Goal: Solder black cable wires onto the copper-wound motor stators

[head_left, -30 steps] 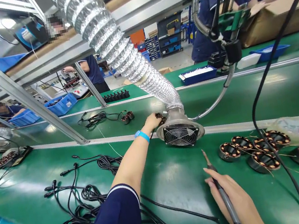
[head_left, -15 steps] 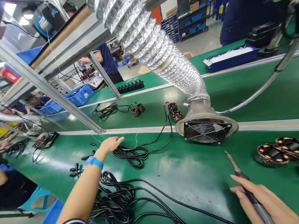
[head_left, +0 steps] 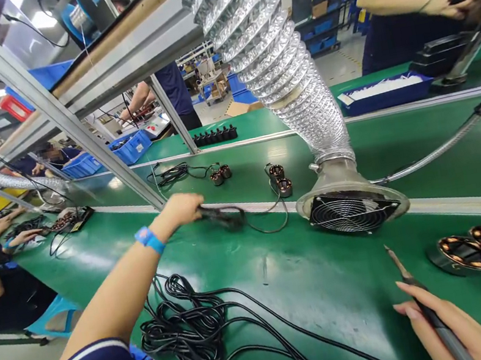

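The left hand [head_left: 183, 207] is now closed into a fist around a black cable [head_left: 224, 215]. Half a second ago this hand was flat, with the fingers stretched out, just beside the coiled cable on the bench [head_left: 314, 279]. One second ago it was further away, next to the hood [head_left: 352, 210]. The coil that was lying on the bench is now in the hand as a dark bundle. It is blurred, so I cannot tell if it touches the bench. A thin loop of the cable runs on to two small motors [head_left: 280, 179], which stand on the far belt just left of the hood, in the same place as before.

The right hand [head_left: 453, 331] holds the iron [head_left: 407, 276] as in the earlier frames. The fingers are wrapped along the handle and the tip points up and away, near the hood but not touching it.

Under the left arm is a pile [head_left: 193, 331] of black cables at the near edge of the bench. To the right of the iron lie several flat stators [head_left: 461, 245] with copper windings. A silver duct [head_left: 279, 55] comes down into the hood.
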Available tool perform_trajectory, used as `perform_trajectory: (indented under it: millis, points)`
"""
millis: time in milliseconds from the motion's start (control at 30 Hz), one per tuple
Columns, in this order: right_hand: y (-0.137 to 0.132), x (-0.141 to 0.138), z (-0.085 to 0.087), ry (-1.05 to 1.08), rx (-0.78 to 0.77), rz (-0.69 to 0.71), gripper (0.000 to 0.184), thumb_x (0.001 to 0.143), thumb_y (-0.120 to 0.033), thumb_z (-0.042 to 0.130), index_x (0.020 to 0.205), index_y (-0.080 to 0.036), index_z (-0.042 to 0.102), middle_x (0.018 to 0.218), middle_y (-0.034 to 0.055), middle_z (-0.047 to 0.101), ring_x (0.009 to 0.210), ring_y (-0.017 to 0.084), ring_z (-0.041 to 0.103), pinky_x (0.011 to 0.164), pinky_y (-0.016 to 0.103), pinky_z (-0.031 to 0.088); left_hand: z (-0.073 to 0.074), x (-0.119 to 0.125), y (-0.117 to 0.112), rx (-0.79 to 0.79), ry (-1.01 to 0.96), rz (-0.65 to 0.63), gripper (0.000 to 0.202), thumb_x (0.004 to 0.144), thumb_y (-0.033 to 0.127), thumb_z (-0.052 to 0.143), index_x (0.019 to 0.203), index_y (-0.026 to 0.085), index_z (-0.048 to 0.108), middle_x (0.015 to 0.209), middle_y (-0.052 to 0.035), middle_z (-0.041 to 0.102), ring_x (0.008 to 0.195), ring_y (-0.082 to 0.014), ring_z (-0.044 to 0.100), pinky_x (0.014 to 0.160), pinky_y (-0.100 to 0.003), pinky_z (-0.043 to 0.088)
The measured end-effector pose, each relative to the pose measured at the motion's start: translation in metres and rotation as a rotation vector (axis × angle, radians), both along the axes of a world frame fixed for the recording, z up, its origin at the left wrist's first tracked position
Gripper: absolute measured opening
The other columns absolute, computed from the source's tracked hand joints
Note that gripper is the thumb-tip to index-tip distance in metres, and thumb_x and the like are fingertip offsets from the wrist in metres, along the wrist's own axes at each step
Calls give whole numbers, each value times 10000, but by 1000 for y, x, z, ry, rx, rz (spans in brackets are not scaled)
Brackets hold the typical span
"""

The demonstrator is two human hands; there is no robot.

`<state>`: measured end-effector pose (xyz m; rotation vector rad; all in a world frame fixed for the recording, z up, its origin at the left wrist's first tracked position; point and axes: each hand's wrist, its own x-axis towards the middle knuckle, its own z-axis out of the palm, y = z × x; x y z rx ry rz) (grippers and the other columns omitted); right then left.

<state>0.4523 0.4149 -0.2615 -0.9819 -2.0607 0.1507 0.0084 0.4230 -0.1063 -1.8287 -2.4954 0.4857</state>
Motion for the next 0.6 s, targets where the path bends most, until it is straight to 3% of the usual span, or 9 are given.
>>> perform_trajectory:
  millis: [67,133,200,267,333,367,433,500,600]
  points:
    - [1,1,-3,8,-16,-24,333,1001,-444,377,1134,-231,595,706,-16,728,595,164,708,545,239,560,35,-8,27,183,74,27,323,866,239,551,1172,163,616,1269,-166,605,1193,-365,572,988,-468,455]
    - [2,4,-3,0,-25,0,300,990,-422,413,1135,-231,593,712,-20,732,590,159,707,552,232,565,68,-13,52,398,137,80,492,895,204,469,1384,160,435,1458,-211,422,1254,-384,522,994,-493,440]
    - [4,7,-2,-7,-34,22,279,975,-410,441,1126,-233,596,721,-19,735,591,162,709,561,232,571,91,-10,70,660,140,167,502,894,220,479,1385,129,424,1447,-225,427,1222,-373,541,985,-470,439]
    - [5,11,0,-1,-44,9,273,964,-405,453,1121,-238,601,724,-15,737,598,170,712,565,242,575,100,1,77,749,75,169,408,940,279,415,1283,84,521,1328,-219,544,1179,-343,563,986,-441,431]
    - [4,14,1,11,-49,3,270,955,-393,467,1137,-242,598,730,-15,740,612,175,716,573,248,577,92,18,73,616,-45,92,433,990,315,288,1162,76,605,1200,-183,636,1144,-296,579,992,-405,424]
    - [2,15,1,16,-52,8,268,953,-381,473,1151,-245,592,735,-18,741,616,175,717,582,249,579,82,26,67,506,-110,53,462,1001,321,253,1106,88,638,1147,-157,667,1114,-268,591,987,-379,428]
    - [-1,15,3,14,-63,32,260,956,-357,474,1168,-251,580,748,-25,744,625,170,720,599,245,581,52,38,50,320,-192,34,384,980,351,375,965,138,694,1036,-88,713,1009,-216,628,941,-317,457]
    - [-5,14,5,9,-67,74,248,968,-338,461,1171,-252,574,750,-29,740,618,156,715,601,229,577,16,40,32,189,-226,97,266,909,363,556,844,158,712,918,-55,727,913,-193,650,875,-288,492]
    - [-9,11,10,40,-44,125,248,981,-324,438,1174,-244,569,740,-26,726,607,139,706,583,203,563,-29,26,10,123,-191,303,241,919,336,585,1016,137,680,1041,-86,695,966,-201,649,882,-371,531]
